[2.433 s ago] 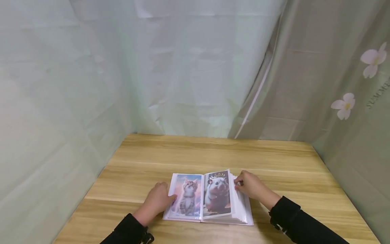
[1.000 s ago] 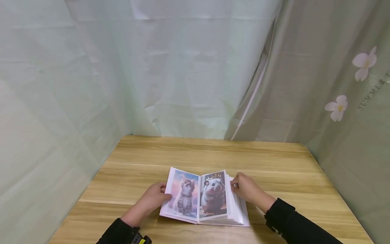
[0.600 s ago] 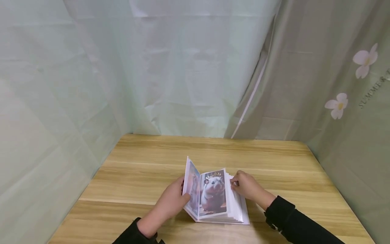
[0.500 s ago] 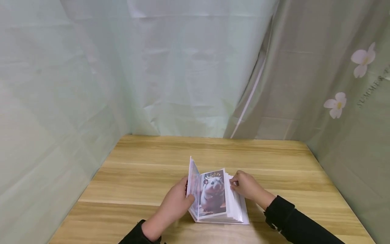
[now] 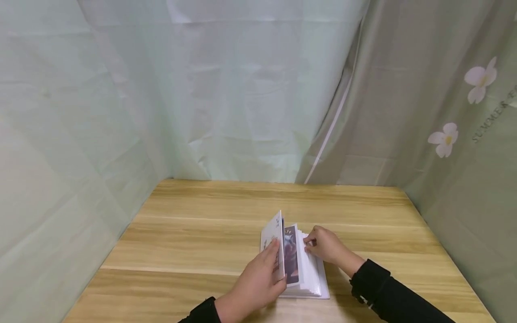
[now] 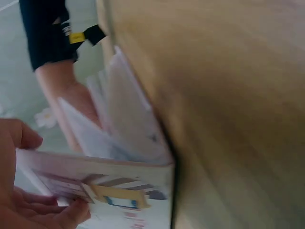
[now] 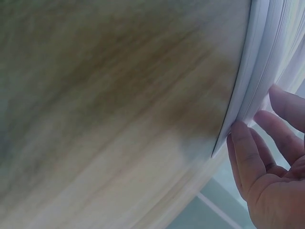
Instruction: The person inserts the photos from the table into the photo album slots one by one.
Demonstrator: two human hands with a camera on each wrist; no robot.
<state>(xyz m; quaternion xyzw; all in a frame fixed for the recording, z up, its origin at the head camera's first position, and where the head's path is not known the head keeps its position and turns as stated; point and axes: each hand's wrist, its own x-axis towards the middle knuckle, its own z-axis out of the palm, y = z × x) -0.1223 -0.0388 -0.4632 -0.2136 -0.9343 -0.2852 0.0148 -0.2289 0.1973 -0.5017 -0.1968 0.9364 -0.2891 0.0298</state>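
Observation:
A small white photo album [image 5: 271, 231] lies partly open on the wooden table, its front cover raised nearly upright. My left hand [image 5: 258, 282] grips that cover along its free edge, thumb on the inner side and fingers on the printed outer face. The left wrist view shows the cover's printed picture [image 6: 121, 195] beside the fingers. Inside, a hamster photo [image 5: 291, 255] is half hidden by the cover. My right hand [image 5: 329, 244] holds the right-hand edge of the page stack; its fingertips [image 7: 238, 128] meet the album's edge in the right wrist view.
The wooden table [image 5: 194, 233] extends around the album on all sides. Pale curtains [image 5: 250, 89] hang along its back and both sides, with printed white flowers [image 5: 444, 140] on the right one.
My left hand has lifted the left cover and swung it rightward, hiding the kitten photo and turning the cover's outer face into view. The right hand has stayed at the page edge.

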